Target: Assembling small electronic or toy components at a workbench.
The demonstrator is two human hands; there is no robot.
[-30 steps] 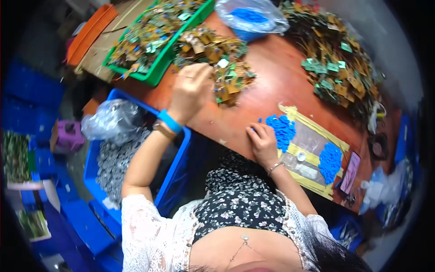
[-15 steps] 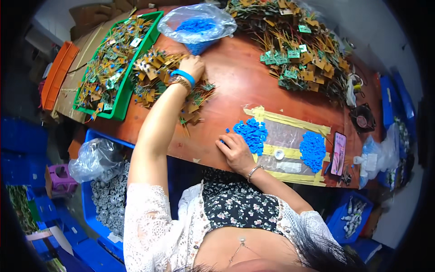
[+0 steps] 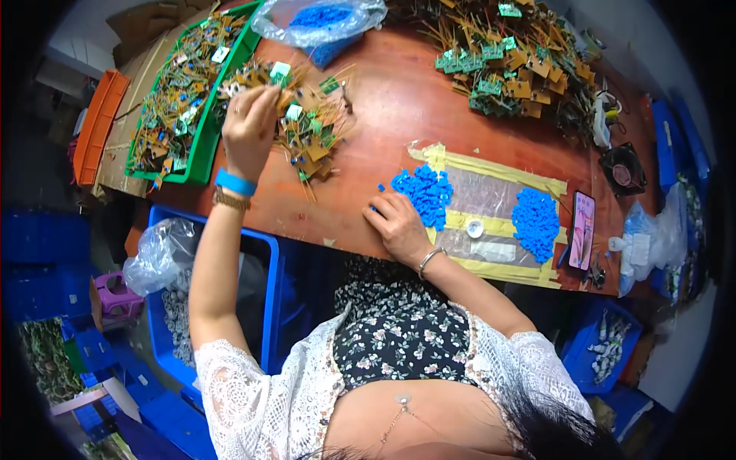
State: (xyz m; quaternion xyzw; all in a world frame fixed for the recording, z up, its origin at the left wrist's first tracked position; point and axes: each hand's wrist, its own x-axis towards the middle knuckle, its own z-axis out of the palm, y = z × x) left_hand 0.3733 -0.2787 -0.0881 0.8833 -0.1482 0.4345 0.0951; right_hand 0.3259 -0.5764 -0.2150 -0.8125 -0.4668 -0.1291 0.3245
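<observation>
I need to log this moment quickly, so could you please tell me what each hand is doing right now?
Left hand: closed, pinching a small circuit board above the board pile.
Right hand: open, resting on the table at the blue parts.

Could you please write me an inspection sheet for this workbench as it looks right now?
Surface: reddish-brown wooden table, yellow-taped clear sheet.
Job's things: pile of small circuit boards with wire leads; heap of small blue parts.
Clutter: green tray, clear bag of blue parts, second blue heap, phone.
Grips: left hand pinches a board; right hand rests by the blue parts.
Cables: nothing seen.
Surroundings: blue crates, orange tray.
</observation>
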